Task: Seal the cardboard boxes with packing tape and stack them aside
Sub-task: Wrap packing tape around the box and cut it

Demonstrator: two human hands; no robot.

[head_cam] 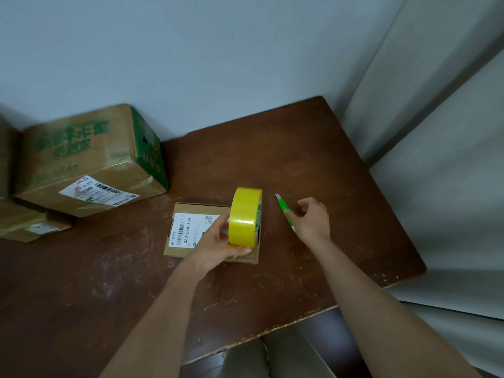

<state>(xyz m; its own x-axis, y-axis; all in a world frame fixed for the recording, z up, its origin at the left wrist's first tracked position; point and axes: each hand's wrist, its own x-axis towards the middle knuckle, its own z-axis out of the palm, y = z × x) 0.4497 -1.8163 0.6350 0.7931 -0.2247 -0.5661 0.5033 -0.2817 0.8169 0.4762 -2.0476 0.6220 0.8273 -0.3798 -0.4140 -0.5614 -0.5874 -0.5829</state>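
A small flat cardboard box point(188, 214) with a white shipping label lies in the middle of the brown table. My left hand point(218, 238) holds a yellow roll of packing tape point(244, 216) upright over the box's right end. My right hand point(312, 219) hovers with curled fingers just over the lower end of a green utility knife point(283, 208) that lies on the table to the right of the box. Whether the fingers touch the knife I cannot tell.
A large cardboard box with green print point(87, 159) stands at the back left against the wall. A smaller flat box point(32, 225) lies in front of it at the left edge. The scratched brown table point(313, 148) ends at the right beside a pale wall.
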